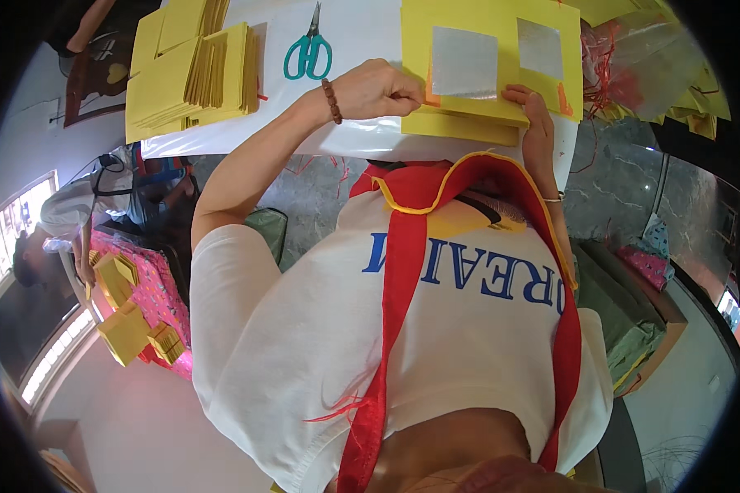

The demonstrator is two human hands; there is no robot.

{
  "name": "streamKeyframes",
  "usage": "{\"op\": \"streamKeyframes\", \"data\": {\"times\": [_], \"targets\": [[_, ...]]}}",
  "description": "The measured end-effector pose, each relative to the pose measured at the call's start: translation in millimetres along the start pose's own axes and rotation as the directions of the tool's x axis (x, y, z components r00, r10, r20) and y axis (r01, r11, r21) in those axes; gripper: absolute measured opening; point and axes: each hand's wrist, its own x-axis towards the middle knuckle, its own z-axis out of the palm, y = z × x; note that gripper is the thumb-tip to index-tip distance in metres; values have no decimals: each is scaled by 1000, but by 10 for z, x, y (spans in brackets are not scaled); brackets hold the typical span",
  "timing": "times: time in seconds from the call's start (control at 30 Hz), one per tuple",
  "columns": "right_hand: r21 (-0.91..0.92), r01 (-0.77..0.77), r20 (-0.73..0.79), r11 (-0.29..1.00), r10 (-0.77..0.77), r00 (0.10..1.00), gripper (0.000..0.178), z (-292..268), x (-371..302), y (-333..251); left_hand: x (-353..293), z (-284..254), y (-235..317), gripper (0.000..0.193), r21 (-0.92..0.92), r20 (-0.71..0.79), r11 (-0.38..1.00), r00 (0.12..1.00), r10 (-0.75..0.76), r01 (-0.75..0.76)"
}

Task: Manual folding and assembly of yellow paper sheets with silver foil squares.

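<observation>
A stack of yellow paper [543, 12] with silver-grey squares [464, 62] lies in front of me on the white-covered table [288, 123]. Its near edge shows a layer standing apart from the sheets below. My left hand [378, 90], with a brown bead bracelet, is curled into a fist at the left edge of the paper, beside a small orange patch. What its fingertips hold, if anything, is hidden. On the right part of the near edge rests my right hand [533, 115], fingers stretched out over the paper. Green-handled scissors [308, 59] lie left of the paper.
Bundles of folded yellow paper [222, 74] stand at the table's far left. Red strings [602, 70] and clear plastic [654, 62] are at the far right. Another person [70, 209] handles yellow bundles on a pink cloth [152, 279] at the left. A green-wrapped package [617, 304] lies at right.
</observation>
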Motion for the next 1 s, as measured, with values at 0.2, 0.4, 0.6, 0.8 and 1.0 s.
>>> {"op": "streamKeyframes", "data": {"times": [0.2,0.4,0.6,0.8,1.0], "targets": [[40,-29,0,999,29,1000,43,9,6,-5,26,-19,-49,16,-22,24,1000,1000,-17,18],[61,-21,19,998,20,1000,45,-4,1,3,63,-27,-88,15,-52,69,995,994,-82,86],[66,-40,39,997,38,999,46,-49,3,52,105,-55,-83,15,-92,124,985,983,-132,144],[52,101,122,994,-107,987,24,-108,-40,89,77,-41,-135,17,-277,128,926,965,-230,257],[-85,100,97,991,-92,991,25,-76,3,151,66,-49,-144,19,-354,125,904,970,-207,239]]}}
